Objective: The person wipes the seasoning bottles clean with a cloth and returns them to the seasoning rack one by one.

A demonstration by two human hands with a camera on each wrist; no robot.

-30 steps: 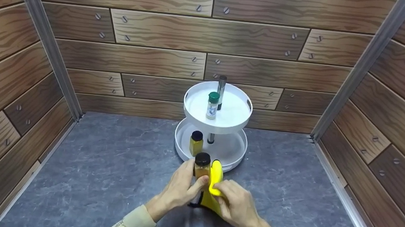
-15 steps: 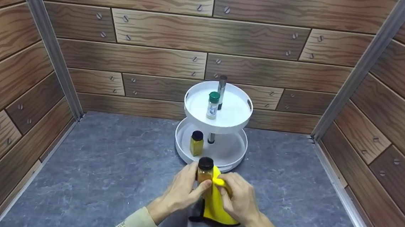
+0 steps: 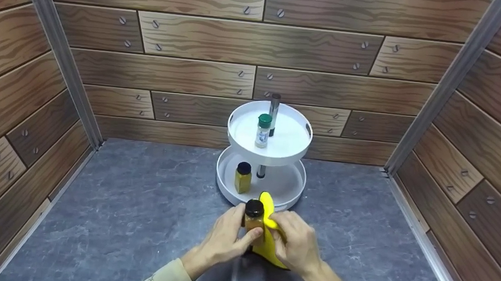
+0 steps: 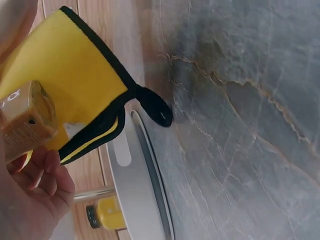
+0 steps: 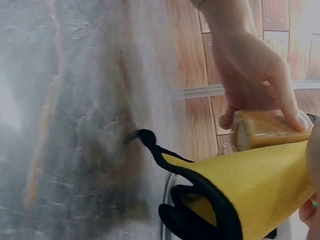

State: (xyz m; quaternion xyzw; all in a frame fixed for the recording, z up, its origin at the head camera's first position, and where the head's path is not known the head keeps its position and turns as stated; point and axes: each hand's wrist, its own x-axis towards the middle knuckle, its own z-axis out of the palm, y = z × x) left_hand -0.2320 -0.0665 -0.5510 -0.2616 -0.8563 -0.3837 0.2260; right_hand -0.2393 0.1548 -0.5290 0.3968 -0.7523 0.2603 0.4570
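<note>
Held upright in my left hand [image 3: 221, 237] is a square spice jar [image 3: 253, 223] with a black lid and orange-brown contents. The thumb lies across its near side. My right hand [image 3: 299, 245] pinches a yellow cloth [image 3: 269, 250] with black edging against the jar's right side. Part of the cloth sticks up past the fingers beside the lid. In the left wrist view the jar's base [image 4: 46, 111] shows in front of the spread cloth [image 4: 75, 55]. The right wrist view shows the cloth [image 5: 270, 175] hanging folded, its black hem loose, along the jar [image 5: 265, 129].
A white two-tier round stand [image 3: 277, 200] is just beyond my hands. Its lower tray bears a yellow spice jar [image 3: 243, 179]; the upper one bears a green-capped shaker [image 3: 263, 132] by the central post [image 3: 274, 109]. Wood-patterned walls enclose the grey marbled surface [image 3: 149, 204].
The jar has come slightly down and to the right in my left hand. The cloth shifted down along it, then back up, with my right hand keeping its grip.
</note>
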